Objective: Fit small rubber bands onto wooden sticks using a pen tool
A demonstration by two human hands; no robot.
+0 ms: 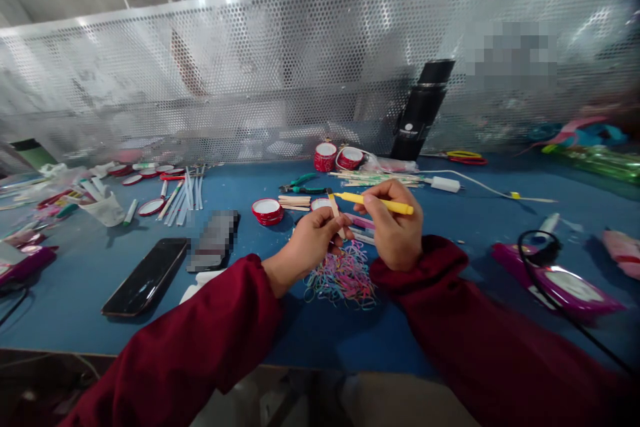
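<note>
Between the fingers of my left hand (314, 240) is a flat wooden craft stick (336, 211), held upright with a dark mark near its top end. My right hand (397, 230) grips a yellow marker (380, 203) like a pen, its tip pointing left at the upper part of the stick. Below both hands lies a tangled heap of colourful rubber bands (345, 277). A small pile of wooden sticks (295, 202) and a red-rimmed round tin (267, 211) sit just behind my left hand. Green-handled pliers (303, 183) lie beyond them.
Two phones (147, 277) lie on the blue table to the left. Purple glue guns (560, 280) rest at both sides. Farther back stand a black thermos (424, 110) and a perforated metal screen (250, 73). A paper cup (103, 207) holds markers, near translucent glue sticks (183, 200). A white cable (490, 185) crosses the back right.
</note>
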